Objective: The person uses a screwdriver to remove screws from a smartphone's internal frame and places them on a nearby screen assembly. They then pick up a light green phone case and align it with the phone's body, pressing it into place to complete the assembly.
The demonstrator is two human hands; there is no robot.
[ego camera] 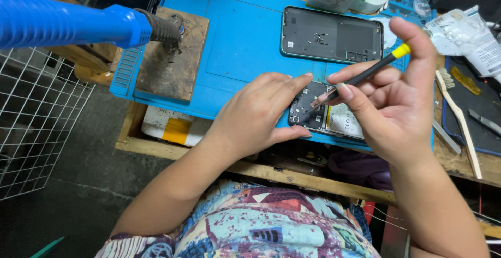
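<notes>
phone (323, 113) w/ its back off lies at the front edge of the blue mat (240, 39), circuit side up. back cover (332, 33) sits further in, near the mat's rear edge. my left hand (255, 117) pins the phone, thumb & fingers closed on its left end. my right hand (391, 101) pinches a thin black screwdriver (365, 73) w/ yellow cap, tip down on the board. blue hot-air nozzle (78, 23) hangs over the left edge.
</notes>
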